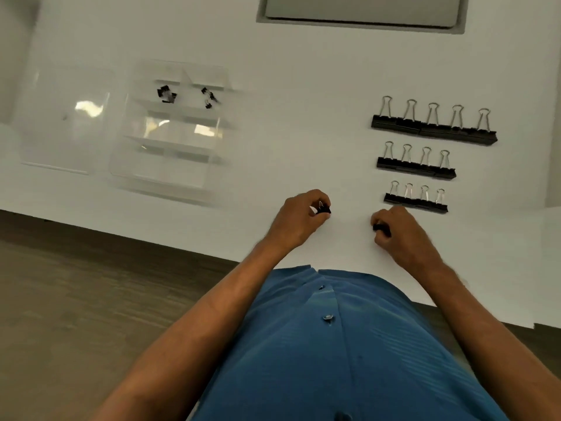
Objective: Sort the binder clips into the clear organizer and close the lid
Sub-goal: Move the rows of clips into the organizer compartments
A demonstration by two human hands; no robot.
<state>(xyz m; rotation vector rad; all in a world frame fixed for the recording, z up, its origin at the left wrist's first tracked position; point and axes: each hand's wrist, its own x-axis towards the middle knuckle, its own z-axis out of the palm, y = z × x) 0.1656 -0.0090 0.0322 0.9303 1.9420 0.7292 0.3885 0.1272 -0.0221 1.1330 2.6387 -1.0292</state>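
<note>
A small black clip (323,209) is pinched in the curled fingers of the left hand (299,218), close to the near edge of the tabletop (303,86). A second small clip (379,228) is gripped in the clenched fingers of the right hand (396,230), just beside it; only a dark corner of that clip is seen.

Three rows of clips are laid out toward the right edge of the tabletop: a far row of five large ones (434,127), a middle row of four (416,165), and a near row of four smaller ones (416,199), just beyond the right hand.

The clear organizer (170,138) is set toward the left edge, with its lid (63,120) lying open flat on its left side. A few small clips (166,94) are seen in one far compartment, and a few more (209,97) in the compartment beside it. The picture is blurred there, so the count cannot be told.

The clips are judged to be light, stiff and hard, with smooth bodies and thin wire handles that swing freely. A hold across the black body is judged surest, since the handles may pivot. The organizer is judged light and liable to slide when the lid is pressed shut.
</note>
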